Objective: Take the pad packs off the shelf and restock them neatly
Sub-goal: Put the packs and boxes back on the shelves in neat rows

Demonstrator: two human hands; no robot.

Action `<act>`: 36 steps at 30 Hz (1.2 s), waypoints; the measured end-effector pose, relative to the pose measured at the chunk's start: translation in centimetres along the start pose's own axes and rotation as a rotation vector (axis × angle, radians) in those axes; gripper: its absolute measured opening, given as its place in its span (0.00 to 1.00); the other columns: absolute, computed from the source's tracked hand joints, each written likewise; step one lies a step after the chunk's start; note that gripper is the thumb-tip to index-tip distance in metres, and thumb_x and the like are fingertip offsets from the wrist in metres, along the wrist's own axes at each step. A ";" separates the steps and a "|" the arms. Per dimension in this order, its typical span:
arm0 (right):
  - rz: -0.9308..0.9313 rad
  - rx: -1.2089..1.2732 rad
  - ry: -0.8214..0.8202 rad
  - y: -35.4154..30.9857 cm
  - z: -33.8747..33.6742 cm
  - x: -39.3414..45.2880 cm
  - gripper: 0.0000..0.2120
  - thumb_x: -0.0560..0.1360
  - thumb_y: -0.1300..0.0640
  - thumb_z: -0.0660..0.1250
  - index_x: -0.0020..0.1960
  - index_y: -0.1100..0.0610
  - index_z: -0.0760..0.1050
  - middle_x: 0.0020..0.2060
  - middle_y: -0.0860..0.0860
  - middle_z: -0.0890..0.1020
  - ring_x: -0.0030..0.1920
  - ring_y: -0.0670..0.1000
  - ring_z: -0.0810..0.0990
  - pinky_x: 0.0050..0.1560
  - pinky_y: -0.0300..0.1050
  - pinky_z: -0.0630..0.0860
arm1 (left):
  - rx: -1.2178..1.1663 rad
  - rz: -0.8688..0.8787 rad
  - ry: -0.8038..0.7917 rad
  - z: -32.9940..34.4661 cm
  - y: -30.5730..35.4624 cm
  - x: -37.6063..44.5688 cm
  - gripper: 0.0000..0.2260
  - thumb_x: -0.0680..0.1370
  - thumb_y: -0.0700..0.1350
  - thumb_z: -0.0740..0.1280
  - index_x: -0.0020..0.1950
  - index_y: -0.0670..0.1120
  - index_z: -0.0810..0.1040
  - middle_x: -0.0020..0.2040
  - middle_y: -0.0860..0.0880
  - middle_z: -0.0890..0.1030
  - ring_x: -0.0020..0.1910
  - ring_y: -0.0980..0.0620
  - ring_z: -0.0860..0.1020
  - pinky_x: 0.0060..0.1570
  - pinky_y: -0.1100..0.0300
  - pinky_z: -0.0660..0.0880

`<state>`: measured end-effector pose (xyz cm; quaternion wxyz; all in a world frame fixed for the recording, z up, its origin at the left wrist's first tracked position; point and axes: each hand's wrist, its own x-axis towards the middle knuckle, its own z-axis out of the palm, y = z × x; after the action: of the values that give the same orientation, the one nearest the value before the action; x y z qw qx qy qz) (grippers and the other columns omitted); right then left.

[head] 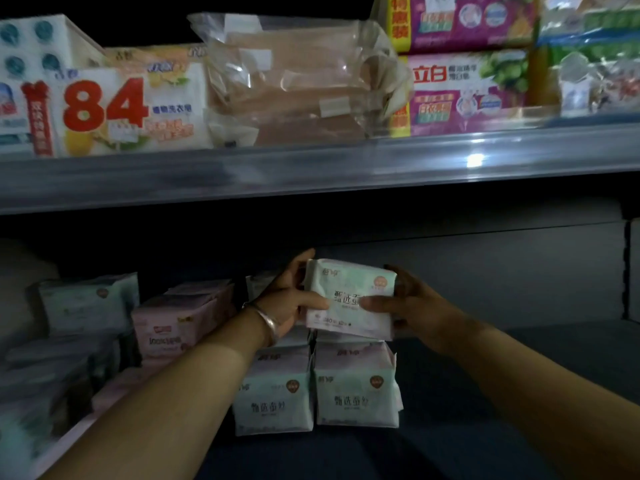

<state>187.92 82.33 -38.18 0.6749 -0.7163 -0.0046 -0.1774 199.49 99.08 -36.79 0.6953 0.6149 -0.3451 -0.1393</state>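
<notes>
You had one mint-and-white pad pack (349, 297) in both hands, held just above two matching mint packs: the left one (272, 393) and the right one (356, 386), standing side by side at the front of the dark lower shelf (519, 393). To the left I counted at least two pink packs (173, 320) stacked, plus one pale pack (86, 303) further left; more there was too blurred to count. Your left hand (287, 299) gripped the held pack's left edge, thumb across the front, fingers behind, a bangle (265, 320) on the wrist. Your right hand (412, 306) clamped the right edge, thumb on the front. Both forearms reached forward and inward. The held pack faced you, printed face front, long axis running left-right, tilted slightly down to the right. The upper shelf (311, 171) held soap packs (114, 109).
</notes>
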 end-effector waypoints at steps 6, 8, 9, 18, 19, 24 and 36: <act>-0.131 -0.147 0.294 1.3 -0.6 3.8 0.35 0.67 0.68 0.74 0.69 0.53 0.64 0.54 0.55 0.78 0.48 0.54 0.80 0.47 0.54 0.81 | 0.455 -0.019 0.149 -1.5 -2.4 2.4 0.30 0.73 0.24 0.63 0.72 0.40 0.62 0.66 0.40 0.70 0.65 0.43 0.71 0.52 0.53 0.74; -0.137 -0.251 0.337 1.7 -0.8 5.2 0.36 0.67 0.67 0.74 0.70 0.53 0.63 0.58 0.57 0.76 0.51 0.54 0.78 0.49 0.52 0.79 | 0.726 -0.041 0.245 -2.0 -3.6 3.0 0.23 0.74 0.28 0.62 0.69 0.36 0.67 0.65 0.37 0.73 0.64 0.40 0.73 0.57 0.55 0.72; -0.134 -0.278 0.332 1.9 -0.8 5.8 0.37 0.67 0.66 0.74 0.71 0.53 0.62 0.59 0.57 0.76 0.52 0.54 0.78 0.49 0.50 0.79 | 0.825 -0.042 0.259 -2.3 -4.1 3.2 0.20 0.75 0.29 0.63 0.67 0.37 0.70 0.63 0.38 0.75 0.62 0.41 0.75 0.57 0.57 0.71; -0.109 -0.418 0.286 4.6 0.4 9.2 0.38 0.71 0.66 0.71 0.75 0.52 0.57 0.64 0.58 0.73 0.61 0.58 0.75 0.58 0.51 0.75 | 0.983 -0.093 0.283 -4.5 -6.7 4.7 0.14 0.74 0.31 0.61 0.59 0.37 0.75 0.58 0.38 0.77 0.59 0.41 0.75 0.60 0.54 0.72; -0.094 -0.461 0.270 4.8 0.6 9.5 0.38 0.72 0.66 0.69 0.76 0.52 0.55 0.65 0.58 0.72 0.63 0.58 0.74 0.59 0.50 0.74 | 0.989 -0.098 0.285 -4.6 -6.8 4.7 0.14 0.74 0.31 0.61 0.59 0.37 0.75 0.58 0.38 0.77 0.59 0.41 0.75 0.60 0.54 0.72; -0.033 -0.483 0.254 4.8 1.3 11.1 0.40 0.75 0.65 0.66 0.77 0.48 0.48 0.67 0.59 0.70 0.63 0.59 0.73 0.63 0.51 0.73 | 1.041 -0.093 0.272 -4.7 -7.2 4.9 0.14 0.75 0.33 0.60 0.59 0.42 0.75 0.59 0.42 0.78 0.60 0.44 0.75 0.61 0.57 0.71; 0.014 -0.752 0.295 3.8 1.5 6.6 0.29 0.77 0.61 0.64 0.75 0.59 0.56 0.64 0.60 0.74 0.60 0.60 0.76 0.58 0.48 0.74 | 1.238 -0.094 0.196 -3.6 -5.2 1.2 0.13 0.76 0.36 0.62 0.60 0.45 0.74 0.62 0.45 0.74 0.62 0.46 0.72 0.63 0.56 0.69</act>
<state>195.41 81.91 -40.13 0.3606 -0.8800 0.1624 -0.2629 203.91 99.97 -41.35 0.2319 0.9280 -0.2689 0.1131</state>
